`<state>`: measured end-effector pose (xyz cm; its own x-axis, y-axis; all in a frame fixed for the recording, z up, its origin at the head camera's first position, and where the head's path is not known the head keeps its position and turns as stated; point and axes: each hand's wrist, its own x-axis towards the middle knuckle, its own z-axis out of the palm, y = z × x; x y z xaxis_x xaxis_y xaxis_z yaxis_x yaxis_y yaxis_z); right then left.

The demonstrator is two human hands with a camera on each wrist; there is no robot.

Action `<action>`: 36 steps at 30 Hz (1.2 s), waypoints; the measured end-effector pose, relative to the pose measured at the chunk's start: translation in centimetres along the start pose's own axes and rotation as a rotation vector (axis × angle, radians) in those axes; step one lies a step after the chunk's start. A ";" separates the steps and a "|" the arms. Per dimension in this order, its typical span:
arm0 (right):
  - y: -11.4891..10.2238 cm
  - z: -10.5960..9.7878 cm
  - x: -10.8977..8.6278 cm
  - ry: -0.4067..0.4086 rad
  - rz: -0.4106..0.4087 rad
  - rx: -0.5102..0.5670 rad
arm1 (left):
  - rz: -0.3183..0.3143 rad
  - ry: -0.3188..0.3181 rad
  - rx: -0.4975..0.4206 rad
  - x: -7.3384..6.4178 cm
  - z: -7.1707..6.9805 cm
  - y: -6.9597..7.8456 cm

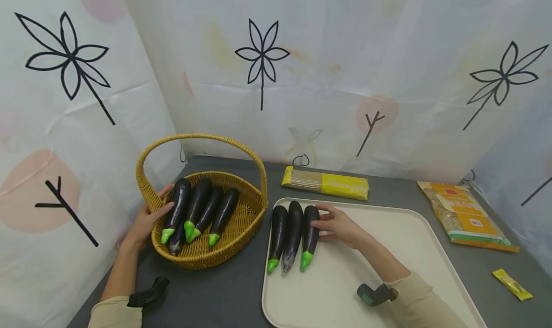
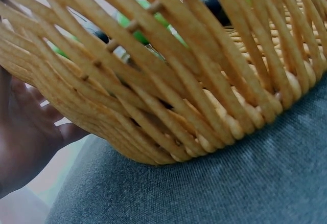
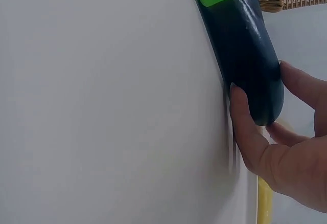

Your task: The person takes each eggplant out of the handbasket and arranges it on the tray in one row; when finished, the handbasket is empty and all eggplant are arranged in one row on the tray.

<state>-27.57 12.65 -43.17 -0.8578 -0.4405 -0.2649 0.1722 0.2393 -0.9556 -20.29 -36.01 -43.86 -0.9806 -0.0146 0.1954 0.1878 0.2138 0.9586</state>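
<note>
A yellow wicker basket [image 1: 207, 258] with a tall arched handle holds several dark eggplants [image 1: 223, 218] with green caps. My left hand [image 1: 144, 222] holds the basket's left side near the handle's base, its thumb over the rim beside an eggplant. In the left wrist view, that hand [image 2: 25, 132] lies against the outside of the woven wall. Three more eggplants lie side by side on the left part of a cream tray [image 1: 345, 289]. My right hand [image 1: 342, 227] grips the rightmost eggplant [image 3: 245, 55] near its blunt end, thumb and fingers on opposite sides.
Behind the tray lies a yellow noodle packet [image 1: 325, 182]. An orange food bag [image 1: 470, 218] and a small yellow sachet [image 1: 512, 285] lie to the tray's right on the grey table [image 1: 207, 299]. Patterned white curtains [image 1: 319, 79] surround the table at the back and sides.
</note>
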 end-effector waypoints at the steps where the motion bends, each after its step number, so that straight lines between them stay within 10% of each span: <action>1: 0.0 0.1 0.0 0.005 0.000 -0.006 | 0.000 0.001 0.002 0.0 0.0 0.0; 36: -1.0 -1.8 -0.5 0.085 0.051 0.069 | -0.023 -0.006 0.026 -0.3 0.1 0.4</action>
<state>-28.21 14.17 -41.83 -0.8845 -0.3537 -0.3042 0.2471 0.1977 -0.9486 -19.97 -35.82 -43.54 -0.9850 -0.0138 0.1719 0.1637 0.2386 0.9572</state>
